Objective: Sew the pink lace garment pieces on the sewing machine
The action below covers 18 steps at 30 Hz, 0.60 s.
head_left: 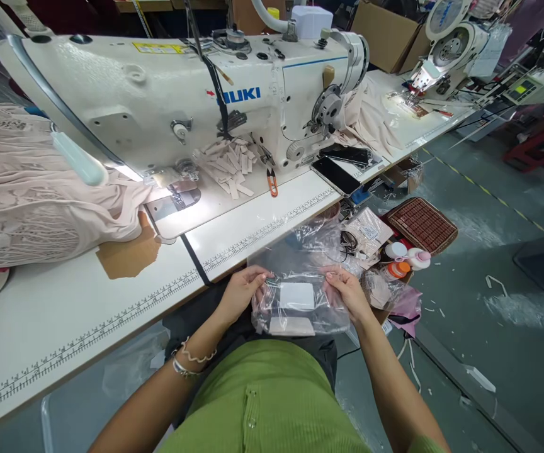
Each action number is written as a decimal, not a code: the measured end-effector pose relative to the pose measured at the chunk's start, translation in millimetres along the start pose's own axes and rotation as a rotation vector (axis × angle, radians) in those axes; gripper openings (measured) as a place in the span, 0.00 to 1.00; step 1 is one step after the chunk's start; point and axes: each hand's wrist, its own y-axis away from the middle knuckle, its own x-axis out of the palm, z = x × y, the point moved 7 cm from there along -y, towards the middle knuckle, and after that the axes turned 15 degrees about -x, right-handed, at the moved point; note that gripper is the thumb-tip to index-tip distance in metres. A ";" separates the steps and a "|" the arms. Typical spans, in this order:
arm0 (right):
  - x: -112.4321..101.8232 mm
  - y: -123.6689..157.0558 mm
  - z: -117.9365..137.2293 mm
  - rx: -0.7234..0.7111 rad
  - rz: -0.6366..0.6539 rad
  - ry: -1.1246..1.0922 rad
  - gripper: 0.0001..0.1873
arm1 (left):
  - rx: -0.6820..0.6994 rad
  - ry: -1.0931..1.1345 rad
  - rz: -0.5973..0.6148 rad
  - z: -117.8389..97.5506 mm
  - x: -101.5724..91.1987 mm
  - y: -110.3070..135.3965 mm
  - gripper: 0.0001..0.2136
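Note:
A clear plastic bag is stretched between my two hands, over my lap at the table's front edge. My left hand pinches its upper left side. The upper right side is gripped by my right hand. A white label shows on or through the plastic, and a pale flat piece lies at the bag's lower end. Whether that piece is inside the bag I cannot tell.
A white sewing machine stands on the table. Around it are fabric strips, orange thread snips, a phone and lace garments. Right of my hands, bottles and a woven brown cushion crowd a box below table height.

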 end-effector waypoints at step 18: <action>-34.8 -14.3 -44.2 -0.115 0.028 0.054 0.05 | 0.280 -0.404 0.207 13.1 -3.5 -23.2 0.16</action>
